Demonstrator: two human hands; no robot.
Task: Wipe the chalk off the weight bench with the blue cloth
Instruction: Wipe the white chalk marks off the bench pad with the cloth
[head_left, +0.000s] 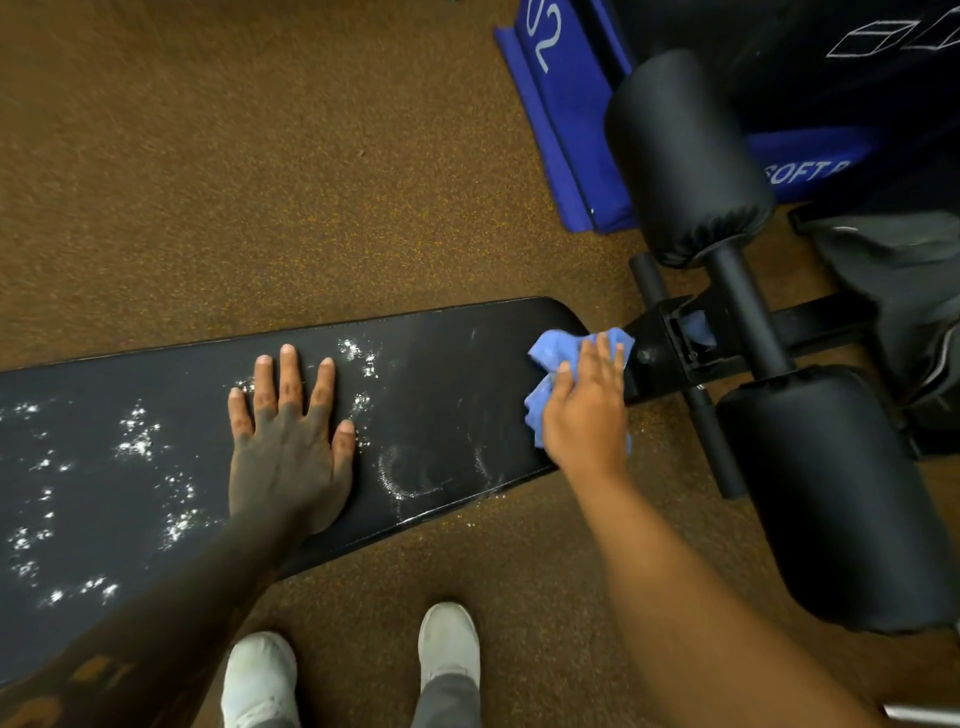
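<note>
Blue cloth (545, 358) is bunched up at the right-hand end of the weight bench (452, 374), right on the rounded tip of the pad. The right hand (587, 410) sits on top of it, thumb tucked in and fingers over the wad, so it's got a hold of it and is pressing it down. The left hand (291, 441) is planted flat on the pad around the middle, fingers spread wide, holding nothing.

That's all from the head cam, looking straight down. Chalk (137, 441) is still in bright white specks all over the left part of the pad and around the left hand. Between the two hands it's more faint smears and a ring or two.

The pad's long axis runs left to right across the frame, climbing a bit toward the right. Its rounded end points at the black frame with the two fat foam rollers (685, 156), and those sit just past the cloth. A blue mat (561, 130) with white lettering lies on the brown speckled floor (208, 182) behind them. Far right there's a dark heap (909, 291), maybe a bag or jacket, hard to tell. White shoes (260, 675) are at the bottom, just beside the bench's near edge.
</note>
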